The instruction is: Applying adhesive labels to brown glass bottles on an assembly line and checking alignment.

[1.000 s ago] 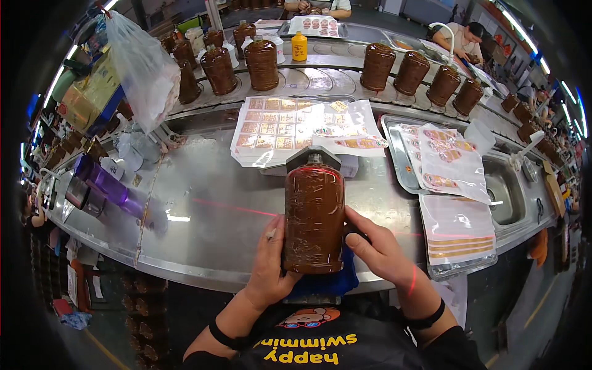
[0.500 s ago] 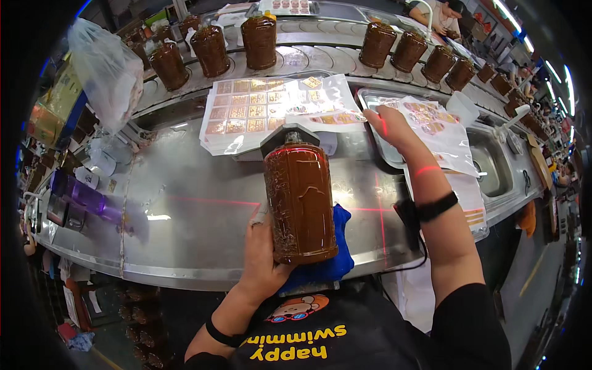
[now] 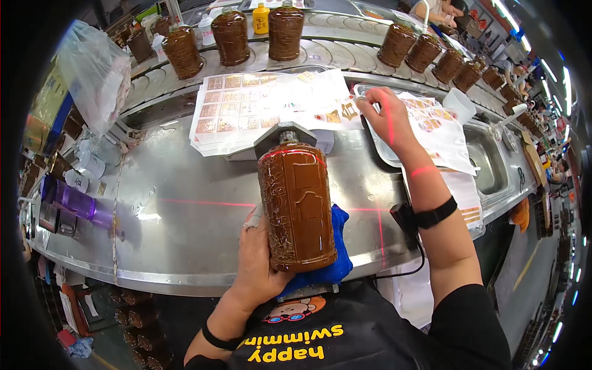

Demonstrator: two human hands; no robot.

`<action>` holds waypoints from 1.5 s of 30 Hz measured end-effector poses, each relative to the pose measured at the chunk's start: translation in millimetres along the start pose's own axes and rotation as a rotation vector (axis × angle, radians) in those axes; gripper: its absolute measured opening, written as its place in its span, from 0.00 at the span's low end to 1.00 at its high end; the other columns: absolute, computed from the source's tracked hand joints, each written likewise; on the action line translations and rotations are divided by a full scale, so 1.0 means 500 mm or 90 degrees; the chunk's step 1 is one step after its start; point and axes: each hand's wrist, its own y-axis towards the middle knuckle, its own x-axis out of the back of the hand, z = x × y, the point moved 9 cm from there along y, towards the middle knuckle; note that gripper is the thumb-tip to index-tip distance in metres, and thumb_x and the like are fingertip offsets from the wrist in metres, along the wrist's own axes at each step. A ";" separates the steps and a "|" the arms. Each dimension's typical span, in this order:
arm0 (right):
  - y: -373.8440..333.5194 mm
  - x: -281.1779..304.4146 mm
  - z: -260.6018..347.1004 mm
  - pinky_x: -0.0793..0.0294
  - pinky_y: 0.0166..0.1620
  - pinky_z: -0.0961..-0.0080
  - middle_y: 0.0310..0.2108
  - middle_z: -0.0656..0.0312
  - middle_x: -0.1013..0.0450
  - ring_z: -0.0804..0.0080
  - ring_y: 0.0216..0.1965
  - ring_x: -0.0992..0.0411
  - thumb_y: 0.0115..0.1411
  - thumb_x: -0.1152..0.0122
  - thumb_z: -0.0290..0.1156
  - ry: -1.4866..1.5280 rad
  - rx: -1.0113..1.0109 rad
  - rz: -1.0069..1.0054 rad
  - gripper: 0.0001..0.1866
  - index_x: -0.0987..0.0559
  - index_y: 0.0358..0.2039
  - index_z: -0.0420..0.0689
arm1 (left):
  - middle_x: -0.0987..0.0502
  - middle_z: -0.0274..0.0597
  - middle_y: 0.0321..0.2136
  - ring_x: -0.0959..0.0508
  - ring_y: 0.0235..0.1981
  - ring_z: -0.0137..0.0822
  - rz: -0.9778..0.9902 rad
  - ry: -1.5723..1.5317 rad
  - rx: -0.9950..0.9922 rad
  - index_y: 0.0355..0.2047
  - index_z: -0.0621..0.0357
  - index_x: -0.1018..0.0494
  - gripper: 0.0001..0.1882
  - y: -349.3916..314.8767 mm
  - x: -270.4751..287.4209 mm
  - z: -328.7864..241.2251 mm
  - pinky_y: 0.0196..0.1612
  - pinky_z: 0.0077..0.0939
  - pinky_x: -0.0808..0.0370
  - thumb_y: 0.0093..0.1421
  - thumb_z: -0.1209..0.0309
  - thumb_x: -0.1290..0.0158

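Note:
A glossy brown bottle (image 3: 297,213) with raised patterning leans back on a blue cushion (image 3: 340,237). Its clear neck rests in a notched grey support (image 3: 269,143). My left hand (image 3: 254,256) is closed round the bottle's lower left side, with a pale wrap on one finger. Out to the right, my right hand (image 3: 385,114) pinches a small gold-and-dark decal (image 3: 349,111) at the right edge of the decal sheets (image 3: 231,117). Red laser lines cross the bottle, the bench and my right forearm.
Behind the sheets runs a curved conveyor (image 3: 345,58) carrying several brown bottles. A metal tray (image 3: 383,154) with more sheets and a sink (image 3: 490,163) lie to the right. At left are a purple cup (image 3: 77,200) and a hanging plastic bag (image 3: 95,74). A black cable (image 3: 413,268) trails near my right forearm.
My right hand has drawn its fingers into a pinch, and a decal now shows beside them. My left hand stays on the bottle. Bottles on the conveyor have shifted right.

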 end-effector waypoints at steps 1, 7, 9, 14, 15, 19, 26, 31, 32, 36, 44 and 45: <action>0.005 0.013 0.011 0.30 0.41 0.74 0.38 0.57 0.26 0.67 0.37 0.28 0.58 0.37 0.34 0.077 -0.004 -0.003 0.12 0.27 0.27 0.38 | 0.37 0.54 0.60 0.39 0.61 0.52 -0.005 0.015 0.011 0.60 0.66 0.41 0.38 0.004 0.006 -0.003 0.62 0.45 0.47 0.57 0.52 0.45; 0.045 0.090 0.193 0.32 0.45 0.75 0.39 0.57 0.25 0.69 0.39 0.29 0.57 0.36 0.32 0.257 0.073 0.017 0.12 0.26 0.27 0.38 | 0.33 0.44 0.55 0.34 0.56 0.35 -0.170 -0.439 0.169 0.57 0.65 0.35 0.25 0.027 0.139 0.052 0.59 0.30 0.40 0.66 0.60 0.52; 0.049 0.090 0.257 0.32 0.45 0.76 0.39 0.58 0.25 0.72 0.40 0.31 0.58 0.36 0.32 0.477 0.029 0.067 0.11 0.25 0.28 0.38 | 0.32 0.41 0.50 0.32 0.52 0.30 -0.169 -0.379 0.123 0.55 0.64 0.32 0.22 0.072 0.169 0.015 0.56 0.25 0.37 0.67 0.62 0.52; 0.014 0.089 0.334 0.35 0.35 0.86 0.46 0.58 0.27 0.86 0.29 0.36 0.62 0.40 0.29 0.835 -0.079 0.074 0.07 0.25 0.31 0.39 | 0.28 0.38 0.44 0.29 0.45 0.25 -0.084 -0.722 0.127 0.54 0.65 0.35 0.23 0.161 0.118 -0.053 0.51 0.21 0.33 0.68 0.58 0.53; 0.002 0.093 0.336 0.35 0.35 0.86 0.46 0.58 0.27 0.86 0.29 0.36 0.62 0.40 0.29 0.837 -0.068 0.074 0.07 0.25 0.31 0.39 | 0.28 0.38 0.44 0.29 0.45 0.25 -0.089 -0.718 0.119 0.54 0.65 0.35 0.23 0.168 0.114 -0.060 0.51 0.21 0.33 0.68 0.58 0.53; -0.048 0.075 0.308 0.33 0.37 0.86 0.49 0.57 0.29 0.85 0.31 0.35 0.63 0.41 0.29 0.889 -0.139 0.101 0.07 0.27 0.31 0.40 | 0.26 0.37 0.40 0.26 0.41 0.24 -0.208 -0.908 0.110 0.46 0.61 0.32 0.13 0.174 0.115 -0.052 0.47 0.21 0.29 0.67 0.66 0.50; -0.066 0.090 0.266 0.28 0.38 0.77 0.51 0.49 0.30 0.75 0.32 0.30 0.65 0.45 0.30 0.914 -0.141 0.113 0.06 0.28 0.33 0.41 | 0.26 0.35 0.37 0.26 0.36 0.22 -0.212 -0.716 0.080 0.40 0.59 0.31 0.05 0.175 0.134 -0.074 0.41 0.18 0.28 0.66 0.72 0.53; -0.037 0.103 0.305 0.27 0.40 0.77 0.50 0.53 0.29 0.77 0.32 0.28 0.64 0.45 0.28 0.997 -0.184 0.117 0.05 0.27 0.35 0.40 | 0.26 0.37 0.40 0.26 0.36 0.22 0.092 -0.635 0.124 0.50 0.62 0.31 0.18 0.131 0.049 -0.162 0.38 0.16 0.30 0.69 0.60 0.56; -0.034 0.114 0.322 0.26 0.43 0.74 0.51 0.52 0.29 0.75 0.36 0.28 0.64 0.45 0.28 1.033 -0.161 0.099 0.05 0.27 0.36 0.40 | 0.26 0.38 0.44 0.25 0.39 0.25 0.110 -0.781 0.202 0.56 0.62 0.35 0.24 0.126 0.021 -0.172 0.39 0.18 0.29 0.69 0.56 0.57; -0.052 0.141 0.321 0.29 0.52 0.69 0.52 0.50 0.30 0.69 0.50 0.31 0.65 0.46 0.29 1.047 -0.107 0.035 0.05 0.28 0.36 0.42 | 0.26 0.38 0.45 0.24 0.40 0.27 -0.105 -1.037 0.164 0.51 0.59 0.32 0.17 0.155 0.048 -0.164 0.38 0.17 0.30 0.68 0.61 0.54; -0.122 0.148 0.238 0.28 0.41 0.74 0.47 0.54 0.30 0.73 0.34 0.29 0.64 0.45 0.27 0.797 -0.137 0.062 0.06 0.28 0.39 0.39 | 0.32 0.39 0.30 0.32 0.34 0.31 -0.254 -0.459 0.061 0.33 0.59 0.28 0.03 0.165 0.141 -0.098 0.41 0.25 0.34 0.58 0.74 0.47; -0.128 0.158 0.216 0.29 0.41 0.75 0.46 0.55 0.30 0.74 0.35 0.30 0.64 0.45 0.27 0.601 -0.123 0.079 0.08 0.27 0.41 0.37 | 0.32 0.39 0.30 0.32 0.34 0.31 -0.247 -0.462 0.063 0.33 0.59 0.28 0.03 0.169 0.148 -0.100 0.41 0.25 0.34 0.58 0.74 0.47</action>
